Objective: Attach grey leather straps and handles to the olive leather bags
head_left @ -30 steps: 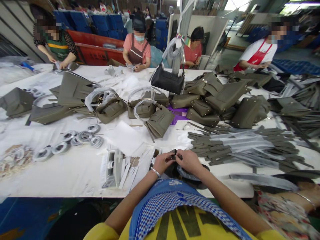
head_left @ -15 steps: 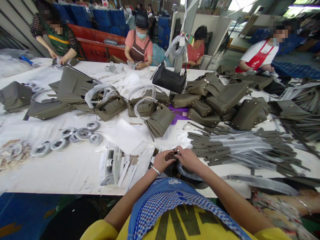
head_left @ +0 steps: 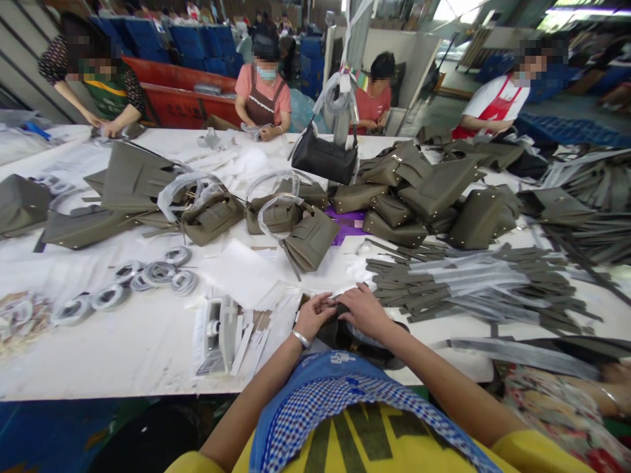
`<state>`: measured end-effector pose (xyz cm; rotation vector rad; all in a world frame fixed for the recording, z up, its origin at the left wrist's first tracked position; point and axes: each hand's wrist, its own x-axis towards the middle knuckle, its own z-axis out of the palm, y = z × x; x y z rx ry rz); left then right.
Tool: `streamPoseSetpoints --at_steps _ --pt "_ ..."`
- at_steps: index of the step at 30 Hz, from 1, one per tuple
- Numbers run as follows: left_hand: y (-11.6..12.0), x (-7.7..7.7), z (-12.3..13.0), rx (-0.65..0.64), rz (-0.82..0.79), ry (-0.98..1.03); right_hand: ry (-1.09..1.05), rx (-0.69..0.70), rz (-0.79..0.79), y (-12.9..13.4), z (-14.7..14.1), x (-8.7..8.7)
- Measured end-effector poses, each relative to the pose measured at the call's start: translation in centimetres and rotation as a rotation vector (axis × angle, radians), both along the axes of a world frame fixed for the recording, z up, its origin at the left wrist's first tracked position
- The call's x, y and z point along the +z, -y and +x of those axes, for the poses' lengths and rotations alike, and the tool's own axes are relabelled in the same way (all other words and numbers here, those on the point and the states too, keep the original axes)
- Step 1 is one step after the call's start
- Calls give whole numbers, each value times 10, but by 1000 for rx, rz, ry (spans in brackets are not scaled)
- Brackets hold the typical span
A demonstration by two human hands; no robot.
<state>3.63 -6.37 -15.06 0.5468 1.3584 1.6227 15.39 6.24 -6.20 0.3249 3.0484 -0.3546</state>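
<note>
Close to my body, at the table's front edge, my left hand (head_left: 313,317) and my right hand (head_left: 365,313) meet over a dark handbag (head_left: 329,335). The fingers of both hands are bent around its upper edge, with the fingertips close together. What lies right between the fingertips is too small to make out. Most of the bag is hidden by my hands, my forearms and the blue apron (head_left: 315,378). Beside my left hand lie white paper strips (head_left: 256,340) and a clear-wrapped holder (head_left: 217,335).
Olive handbags (head_left: 310,238) lie across the middle of the white table (head_left: 123,351). Wrapped strap coils (head_left: 160,272) sit at left, olive strips (head_left: 473,282) at right. A black handbag (head_left: 323,157) hangs ahead. Several co-workers stand opposite; a person's arm (head_left: 599,397) shows at right.
The view has shifted slightly. My right hand has turned flatter, its fingers now lying over the bag's edge, and my left fingers have loosened a little. More of the bag's dark body shows at right.
</note>
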Motion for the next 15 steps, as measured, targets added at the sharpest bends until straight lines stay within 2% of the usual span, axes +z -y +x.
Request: streamPoseSetpoints --at_steps 4,8,15 --pt "8 11 -9 -58 -38 -132 69 17 59 -2 -1 -3" --pt "29 21 -26 -64 -120 -302 100 43 63 1 -4 2" --pt "86 14 -67 19 -305 -452 158 22 39 2 -10 12"
